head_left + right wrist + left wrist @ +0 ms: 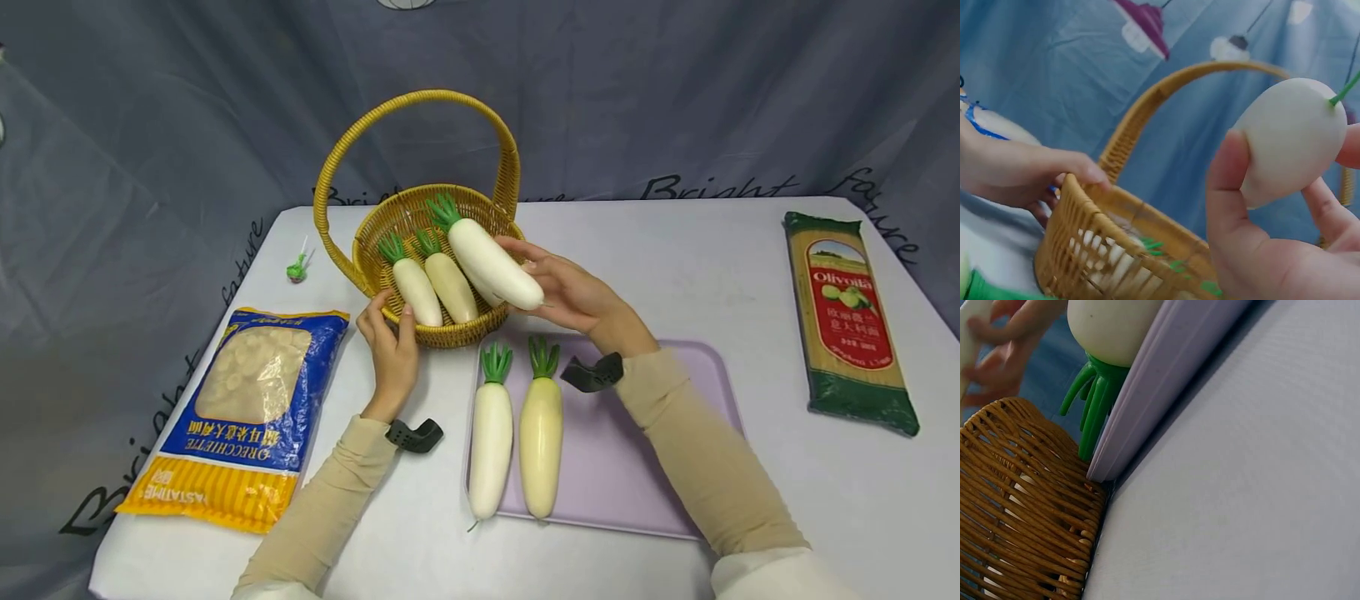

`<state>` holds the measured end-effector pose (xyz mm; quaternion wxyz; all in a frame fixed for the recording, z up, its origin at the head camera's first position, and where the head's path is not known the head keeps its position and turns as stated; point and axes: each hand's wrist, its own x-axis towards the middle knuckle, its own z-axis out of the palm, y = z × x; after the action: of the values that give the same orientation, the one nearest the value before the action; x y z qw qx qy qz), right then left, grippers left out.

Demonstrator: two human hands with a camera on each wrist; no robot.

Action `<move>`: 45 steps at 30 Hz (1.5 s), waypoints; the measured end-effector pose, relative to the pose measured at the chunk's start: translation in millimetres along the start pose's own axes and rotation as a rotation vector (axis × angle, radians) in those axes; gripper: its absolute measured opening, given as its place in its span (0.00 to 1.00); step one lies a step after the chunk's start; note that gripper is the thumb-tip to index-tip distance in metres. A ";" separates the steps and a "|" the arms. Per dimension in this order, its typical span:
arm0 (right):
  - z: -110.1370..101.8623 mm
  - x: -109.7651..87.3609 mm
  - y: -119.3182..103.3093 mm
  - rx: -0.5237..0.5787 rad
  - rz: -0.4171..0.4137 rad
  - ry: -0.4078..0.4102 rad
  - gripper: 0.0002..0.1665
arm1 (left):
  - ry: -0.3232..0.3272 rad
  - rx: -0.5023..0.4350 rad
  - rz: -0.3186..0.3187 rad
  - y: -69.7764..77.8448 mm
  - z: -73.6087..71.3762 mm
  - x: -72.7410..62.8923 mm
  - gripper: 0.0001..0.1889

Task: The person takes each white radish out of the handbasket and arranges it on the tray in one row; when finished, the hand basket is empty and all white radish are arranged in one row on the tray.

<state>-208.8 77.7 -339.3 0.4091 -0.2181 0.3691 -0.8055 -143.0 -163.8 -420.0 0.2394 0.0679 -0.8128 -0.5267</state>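
My right hand (573, 292) holds a white radish (495, 262) with green leaves by its lower end, over the right side of the wicker basket (442, 336). In the right wrist view, thumb and fingers curl round the blunt end of this radish (1294, 140). My left hand (393, 354) grips the basket's front left rim, the thumb over the edge in the right wrist view. Inside the basket lie a white radish (417, 292) and a yellowish one (452, 287); another white one shows partly under the held radish. The left hand itself is out of the left wrist view.
A lilac tray (622, 467) in front of the basket bears a white radish (491, 450) and a yellowish radish (541, 446). An orecchiette bag (240, 417) and a green lollipop (297, 268) lie left. A spaghetti pack (851, 325) lies far right. The basket's tall handle (420, 96) arches up.
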 end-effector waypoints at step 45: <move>53.9 -180.9 118.4 -0.962 -0.135 0.706 0.26 | -0.021 -0.023 -0.005 -1.9 -0.5 -0.4 0.23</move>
<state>-11.5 157.1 -405.7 0.0652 -0.1211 0.7912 -0.5959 -142.7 -164.9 -421.6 0.2304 0.0615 -0.8089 -0.5375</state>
